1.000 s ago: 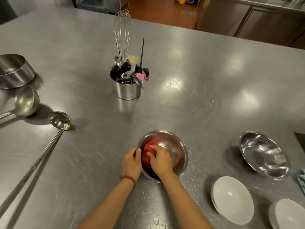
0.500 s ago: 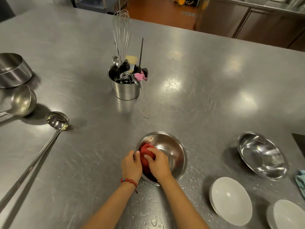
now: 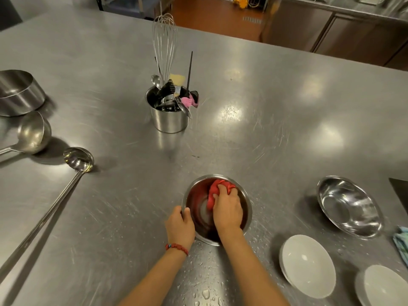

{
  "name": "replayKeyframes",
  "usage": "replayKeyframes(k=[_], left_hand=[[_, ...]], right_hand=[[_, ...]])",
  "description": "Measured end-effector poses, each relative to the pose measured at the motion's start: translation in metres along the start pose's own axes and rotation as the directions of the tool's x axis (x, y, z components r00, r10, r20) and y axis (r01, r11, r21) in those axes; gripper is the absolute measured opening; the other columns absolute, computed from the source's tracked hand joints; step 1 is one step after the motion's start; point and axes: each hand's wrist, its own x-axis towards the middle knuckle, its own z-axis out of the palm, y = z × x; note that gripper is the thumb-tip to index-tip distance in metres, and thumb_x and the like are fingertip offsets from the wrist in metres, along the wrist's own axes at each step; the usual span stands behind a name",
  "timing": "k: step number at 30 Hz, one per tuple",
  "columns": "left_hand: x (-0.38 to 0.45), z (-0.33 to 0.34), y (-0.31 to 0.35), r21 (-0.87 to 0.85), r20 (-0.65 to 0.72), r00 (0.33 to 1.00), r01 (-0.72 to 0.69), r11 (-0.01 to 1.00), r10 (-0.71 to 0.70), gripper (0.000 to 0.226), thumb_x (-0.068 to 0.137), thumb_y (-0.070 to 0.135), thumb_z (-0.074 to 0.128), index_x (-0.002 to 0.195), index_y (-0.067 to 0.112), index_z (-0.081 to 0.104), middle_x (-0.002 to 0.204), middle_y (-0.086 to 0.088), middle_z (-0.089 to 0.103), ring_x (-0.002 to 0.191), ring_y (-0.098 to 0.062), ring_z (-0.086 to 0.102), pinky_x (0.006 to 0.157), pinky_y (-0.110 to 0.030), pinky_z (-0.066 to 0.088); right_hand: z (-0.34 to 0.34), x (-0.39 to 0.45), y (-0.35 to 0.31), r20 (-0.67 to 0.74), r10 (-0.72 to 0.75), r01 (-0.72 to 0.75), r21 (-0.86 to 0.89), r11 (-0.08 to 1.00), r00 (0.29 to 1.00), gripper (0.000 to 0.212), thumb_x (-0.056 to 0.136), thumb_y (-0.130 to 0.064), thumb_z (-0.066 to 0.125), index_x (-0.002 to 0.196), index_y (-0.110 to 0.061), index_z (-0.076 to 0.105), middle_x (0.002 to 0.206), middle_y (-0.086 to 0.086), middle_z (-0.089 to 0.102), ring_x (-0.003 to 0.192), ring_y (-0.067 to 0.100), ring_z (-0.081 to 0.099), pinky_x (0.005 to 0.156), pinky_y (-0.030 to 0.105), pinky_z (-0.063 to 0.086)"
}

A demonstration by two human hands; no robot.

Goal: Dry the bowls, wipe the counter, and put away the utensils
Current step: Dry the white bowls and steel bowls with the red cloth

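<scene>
Gripping the red cloth (image 3: pixel 217 191), right hand (image 3: pixel 227 209) now deeper in steel bowl (image 3: pixel 246 208), left hand (image 3: pixel 180 226) still pinching rim

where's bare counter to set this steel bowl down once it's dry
Widest bare patch: beyond the steel bowl, between the utensil holder and the far right edge. Another lies between the long ladle and the bowl. Crowded: near right, with the second steel bowl and two white bowls. The near counter holds water drops.

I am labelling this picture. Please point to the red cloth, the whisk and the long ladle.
red cloth (image 3: pixel 217 188): head view, bunched part above the fingers.
whisk (image 3: pixel 165 40): head view, wire loops.
long ladle (image 3: pixel 77 159): head view, inside its cup.
</scene>
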Motion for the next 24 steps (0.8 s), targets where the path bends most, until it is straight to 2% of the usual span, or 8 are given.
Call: replayKeyframes(k=[3,7,9,11,14,18,21,24], left_hand=[[-0.004,0.001,-0.002,-0.076,0.022,0.998,0.065,0.995,-0.063,0.029,0.092,0.01,0.044,0.064,0.014,0.041,0.058,-0.011,0.05,0.042,-0.031,0.055,0.036,-0.024,0.044],[0.012,-0.006,-0.003,-0.104,0.179,0.978,0.126,0.987,-0.106,0.017,0.088,0.01,0.052,0.079,0.025,0.049,0.057,-0.01,0.063,0.033,-0.021,0.055,0.027,-0.02,0.041],[0.028,-0.009,0.004,-0.07,0.239,0.969,0.075,0.995,-0.057,0.014,0.088,0.021,0.056,0.074,0.026,0.053,0.057,-0.004,0.062,0.037,-0.017,0.058,0.033,-0.022,0.046],[0.042,-0.008,0.015,-0.014,0.264,0.964,-0.025,1.0,0.028,0.017,0.089,0.028,0.056,0.08,0.014,0.061,0.067,0.001,0.062,0.057,-0.015,0.06,0.052,-0.028,0.05],[0.05,-0.002,0.019,0.024,0.314,0.943,-0.119,0.993,0.106,0.03,0.093,0.021,0.048,0.077,-0.002,0.06,0.066,-0.008,0.054,0.064,-0.018,0.048,0.062,-0.033,0.041],[0.04,0.005,0.011,0.052,0.242,0.963,-0.133,0.99,0.117,0.039,0.094,0.014,0.045,0.055,0.012,0.042,0.053,0.0,0.042,0.054,-0.014,0.038,0.052,-0.028,0.031],[0.031,0.01,0.01,0.105,0.175,0.98,-0.117,0.988,0.098,0.042,0.094,0.014,0.043,0.053,0.018,0.036,0.053,0.001,0.04,0.052,-0.013,0.036,0.048,-0.024,0.027],[0.022,0.009,0.009,0.125,0.173,0.98,-0.122,0.985,0.099,0.039,0.095,0.013,0.042,0.056,0.016,0.037,0.054,0.001,0.041,0.053,-0.015,0.037,0.047,-0.027,0.024]], right_hand=[[-0.004,0.0,0.014,0.024,-0.024,0.027,-0.125,0.992,0.999,0.038,0.098,-0.029,0.035,0.134,-0.019,0.04,0.132,0.016,0.043,0.115,0.032,0.046,0.089,0.04,0.045],[-0.008,0.003,0.027,0.052,-0.049,0.051,-0.044,0.998,0.997,0.038,0.097,-0.027,0.041,0.134,-0.023,0.045,0.134,0.013,0.043,0.118,0.03,0.046,0.097,0.039,0.042],[-0.011,0.006,0.029,0.081,-0.064,0.064,0.005,0.998,0.995,0.037,0.095,-0.026,0.044,0.132,-0.024,0.047,0.135,0.011,0.044,0.119,0.028,0.047,0.099,0.039,0.042],[-0.013,0.007,0.029,0.11,-0.082,0.078,0.041,0.996,0.991,0.036,0.094,-0.025,0.046,0.131,-0.025,0.049,0.135,0.01,0.045,0.117,0.027,0.049,0.1,0.039,0.043],[-0.015,0.006,0.029,0.15,-0.07,0.054,0.106,0.993,0.986,0.035,0.093,-0.026,0.049,0.129,-0.026,0.051,0.137,0.011,0.045,0.117,0.027,0.051,0.101,0.038,0.042],[-0.008,-0.005,0.017,0.211,-0.118,0.079,0.185,0.979,0.97,0.032,0.091,-0.024,0.053,0.122,-0.026,0.057,0.132,0.008,0.054,0.117,0.025,0.053,0.102,0.036,0.041],[0.0,-0.022,0.011,0.282,-0.223,0.149,0.262,0.953,0.933,0.028,0.088,-0.017,0.054,0.113,-0.024,0.064,0.117,0.003,0.065,0.109,0.021,0.057,0.098,0.032,0.043],[-0.002,-0.021,0.015,0.249,-0.235,0.151,0.315,0.937,0.94,0.026,0.086,-0.015,0.057,0.108,-0.024,0.067,0.112,0.001,0.068,0.106,0.019,0.058,0.096,0.028,0.043]])
